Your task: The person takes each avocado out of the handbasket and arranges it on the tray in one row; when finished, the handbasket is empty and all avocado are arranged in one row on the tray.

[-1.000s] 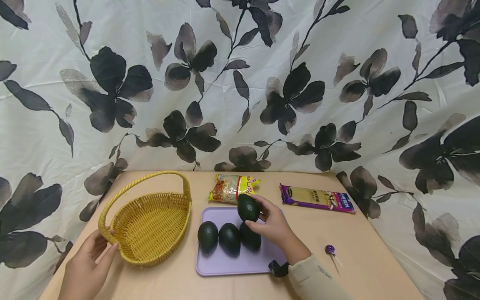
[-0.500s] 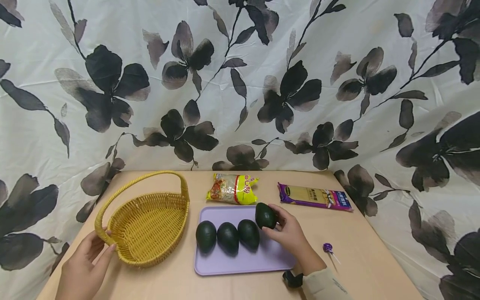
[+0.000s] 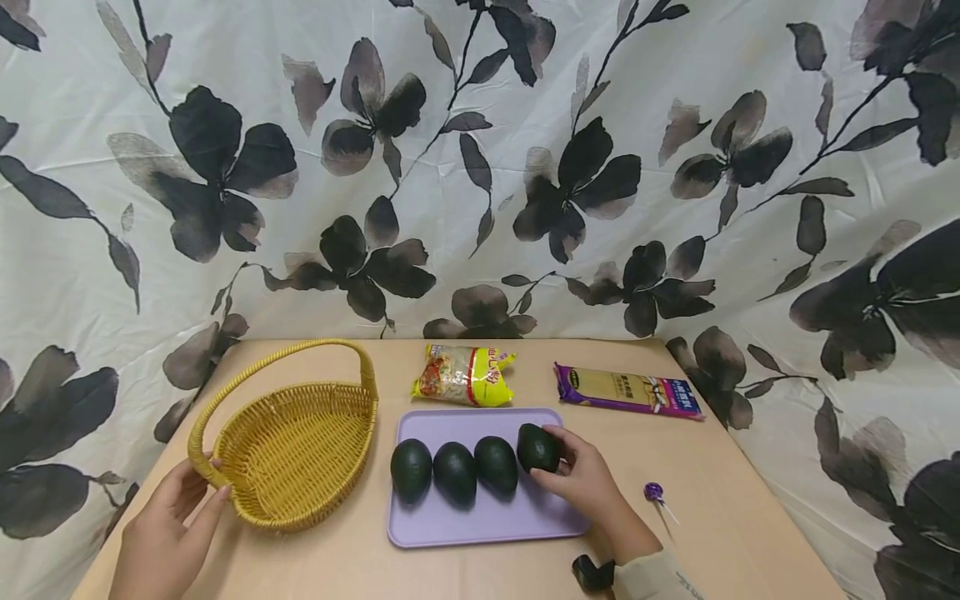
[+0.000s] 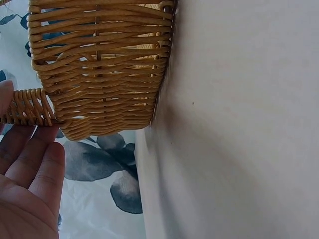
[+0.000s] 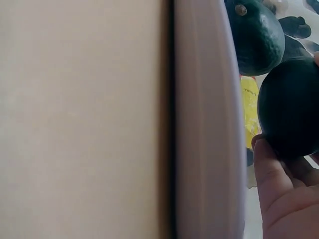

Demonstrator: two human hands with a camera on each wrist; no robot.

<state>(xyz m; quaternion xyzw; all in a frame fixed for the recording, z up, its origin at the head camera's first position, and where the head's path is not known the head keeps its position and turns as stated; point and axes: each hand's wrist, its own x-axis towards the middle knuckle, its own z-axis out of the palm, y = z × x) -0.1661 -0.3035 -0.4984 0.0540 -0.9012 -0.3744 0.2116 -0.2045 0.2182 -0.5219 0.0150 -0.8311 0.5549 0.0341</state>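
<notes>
A yellow woven basket (image 3: pixel 300 454) with a tall arched handle stands at the left of the table. My left hand (image 3: pixel 168 525) grips the lower end of that handle, thumb on one side and fingers on the other; the left wrist view shows the basket's woven wall (image 4: pixel 104 69) beside the fingers (image 4: pixel 37 159). On a lilac tray (image 3: pixel 487 529) several dark green avocados (image 3: pixel 454 475) sit in a row. My right hand (image 3: pixel 592 479) holds the rightmost avocado (image 3: pixel 537 447) between thumb and fingers, over the tray's right side; the right wrist view shows this avocado (image 5: pixel 291 107) up close.
Behind the tray lies a yellow and clear snack bag (image 3: pixel 463 375). A purple and gold flat packet (image 3: pixel 630 392) is at the back right. A purple lollipop (image 3: pixel 655 492) lies right of the right hand. A floral cloth (image 3: pixel 480 183) hangs behind the table.
The right hand has brought its avocado rightward and down, from above the third avocado to the right end of the row. The left hand stays on the basket handle.
</notes>
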